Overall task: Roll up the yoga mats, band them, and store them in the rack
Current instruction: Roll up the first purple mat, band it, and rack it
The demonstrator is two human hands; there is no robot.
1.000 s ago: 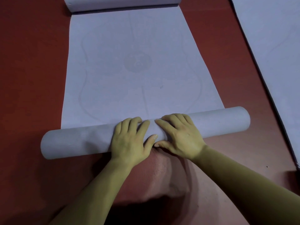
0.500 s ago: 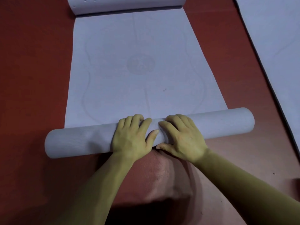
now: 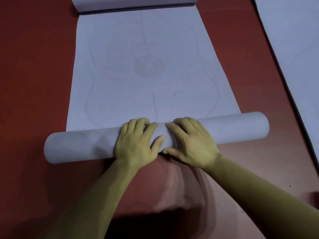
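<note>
Both hands are down on the roll (image 3: 81,146) of the yoga mat (image 3: 155,40), a pale lavender tube lying across the red floor (image 3: 34,66). Its long axis runs left to right in the view, a little aslant, with the right end farther from the person than the left. The unrolled length stretches straight away from the roll towards the top of the picture, so the roll sits square across the mat's own length.

The left hand (image 3: 136,144) and right hand (image 3: 193,144) sit side by side at the middle of the roll, palms down. Their fingers are laid forward over the top of the curve and their thumbs are on the near side, almost meeting. The fingers look fairly straight, pressing on the roll rather than closed round it. The roll sticks out well beyond each hand.

The far end (image 3: 134,3) of the mat curls up into a second, smaller roll, cut off by the top edge. A faint round emblem (image 3: 149,66) and thin curved lines mark the flat part, too dim to read. The fingertips dip behind the crest of the roll, out of sight. On the right a second mat (image 3: 293,40) lies flat, clipped by the frame edge and well apart from the roll. Just below the hands there is a paler ribbed reddish patch (image 3: 172,183), and I cannot tell what it is.
</note>
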